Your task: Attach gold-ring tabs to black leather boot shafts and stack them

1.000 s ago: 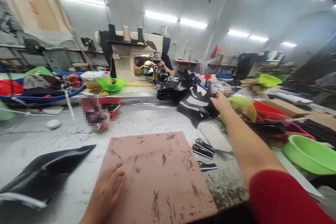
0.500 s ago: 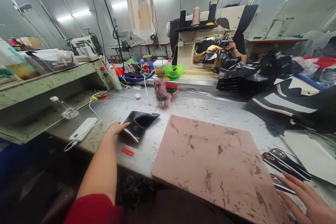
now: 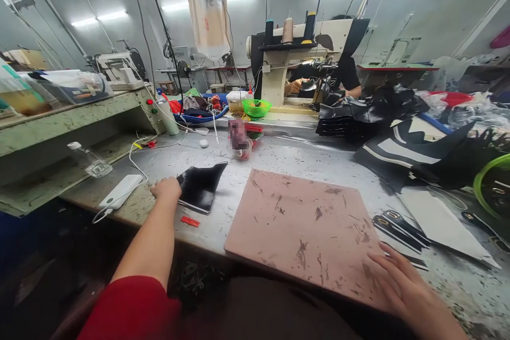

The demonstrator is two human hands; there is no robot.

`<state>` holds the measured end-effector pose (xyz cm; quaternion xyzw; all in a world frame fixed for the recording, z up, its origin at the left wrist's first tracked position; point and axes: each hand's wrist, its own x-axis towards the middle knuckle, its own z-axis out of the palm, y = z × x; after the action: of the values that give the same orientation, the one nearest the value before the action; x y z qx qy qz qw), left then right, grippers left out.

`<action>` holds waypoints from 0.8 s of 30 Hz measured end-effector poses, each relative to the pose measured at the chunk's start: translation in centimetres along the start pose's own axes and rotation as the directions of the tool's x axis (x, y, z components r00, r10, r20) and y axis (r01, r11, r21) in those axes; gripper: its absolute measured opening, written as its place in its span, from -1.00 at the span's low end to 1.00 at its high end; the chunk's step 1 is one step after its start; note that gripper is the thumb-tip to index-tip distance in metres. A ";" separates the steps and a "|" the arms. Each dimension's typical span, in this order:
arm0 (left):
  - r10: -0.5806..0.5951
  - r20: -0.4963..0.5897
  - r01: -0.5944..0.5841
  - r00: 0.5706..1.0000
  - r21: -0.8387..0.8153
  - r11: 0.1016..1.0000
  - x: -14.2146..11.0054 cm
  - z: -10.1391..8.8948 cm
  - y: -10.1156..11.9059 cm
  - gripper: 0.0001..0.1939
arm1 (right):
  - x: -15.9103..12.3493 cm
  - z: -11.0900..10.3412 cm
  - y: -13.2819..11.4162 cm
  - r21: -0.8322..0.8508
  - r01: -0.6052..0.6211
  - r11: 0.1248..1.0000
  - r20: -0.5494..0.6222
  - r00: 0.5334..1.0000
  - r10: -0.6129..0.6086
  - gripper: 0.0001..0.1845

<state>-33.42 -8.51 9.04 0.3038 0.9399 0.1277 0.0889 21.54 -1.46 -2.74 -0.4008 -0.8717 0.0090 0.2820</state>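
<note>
A black leather piece point(image 3: 204, 187) with a pale lower edge lies on the metal tabletop, left of a pinkish board point(image 3: 298, 223). My left hand point(image 3: 166, 189) is at its left edge, the fingers curled and closed on that edge; the fingertips are partly hidden. Over the board's right edge, my right hand point(image 3: 402, 281) is open with its fingers spread and nothing in them. Just beyond those fingers lie several black strips point(image 3: 400, 229) with metal eyelets and white edges. A small red piece point(image 3: 190, 221) lies near the table's front edge.
A white power bank point(image 3: 121, 191) with a cable and a clear bottle point(image 3: 91, 160) are at left. Behind stand a plastic cup point(image 3: 241, 151), a green bowl point(image 3: 256, 110) and a sewing machine point(image 3: 279, 74) with a co-worker behind it. Black leather pieces point(image 3: 358, 117) are heaped at right.
My left hand has curled its fingers, and the leather piece has shifted slightly left and lies flatter. My right hand has moved from beside the strips onto the board's edge. The view has turned right.
</note>
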 end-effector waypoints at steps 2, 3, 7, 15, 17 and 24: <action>0.022 0.025 -0.019 0.999 -0.117 0.993 -1.0 -1.4 1.8 -0.77 | 0.1 -0.2 -0.2 0.008 0.066 0.998 0.010 0.998 -0.066 -0.65; 0.064 0.045 -0.053 0.997 -0.203 0.978 -1.6 -2.2 3.0 -0.79 | 0.1 -0.3 -0.3 0.009 0.091 0.996 0.001 0.996 -0.091 -0.65; 0.326 0.077 -0.238 0.942 -0.533 0.812 -5.3 -4.0 9.6 -0.72 | 0.8 -0.3 -1.7 0.017 0.132 0.991 -0.087 0.988 -0.130 -0.67; 0.550 0.482 0.262 0.683 -0.863 0.431 -16.5 8.6 19.1 -0.82 | 3.2 -2.2 -7.5 0.232 0.324 0.917 -0.162 0.943 -0.292 -0.76; 0.496 0.549 0.295 0.673 -0.814 0.501 -18.2 12.3 18.8 -0.84 | 3.8 -2.1 -8.4 0.283 0.324 0.903 -0.167 0.943 -0.286 -0.76; 0.516 0.614 0.264 0.597 -0.758 0.597 -18.2 15.2 17.1 -0.87 | 7.4 1.9 -9.2 0.447 0.236 0.863 -0.033 0.968 -0.248 -0.83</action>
<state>-5.75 -3.16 1.28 0.3296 0.6098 0.3872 0.6080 10.32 -2.12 1.48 -0.2125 -0.8928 0.1792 0.3544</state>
